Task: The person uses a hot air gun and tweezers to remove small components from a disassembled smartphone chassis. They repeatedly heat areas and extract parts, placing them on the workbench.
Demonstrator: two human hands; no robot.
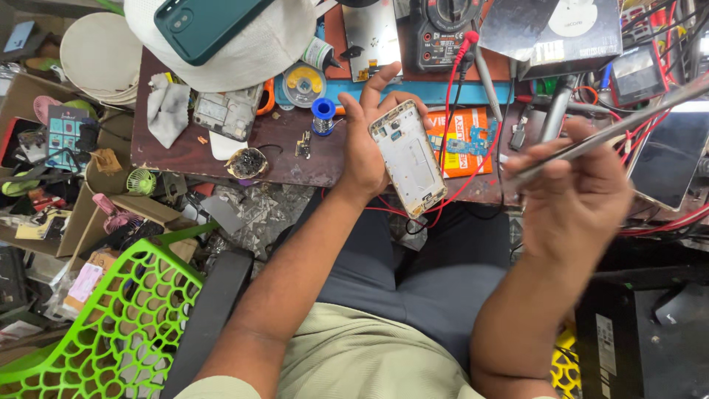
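Observation:
My left hand point(363, 140) holds an opened phone frame point(408, 158), pale gold and white, with its inside facing up, over the front edge of the workbench. My right hand point(572, 193) is raised to the right of it and pinches long metal tweezers point(617, 130) that slant up toward the right, blurred. The tweezers' tips are apart from the phone frame. A small blue circuit board point(471, 140) lies on an orange packet point(459, 142) on the bench between my hands.
The dark wooden workbench point(177, 159) is crowded: a multimeter point(443, 31) with red and black leads, a blue solder spool point(323, 111), another opened phone point(227, 112), a grey cloth point(168, 103), a green phone point(204, 26) on a white hat. A green plastic chair point(118, 318) stands at lower left.

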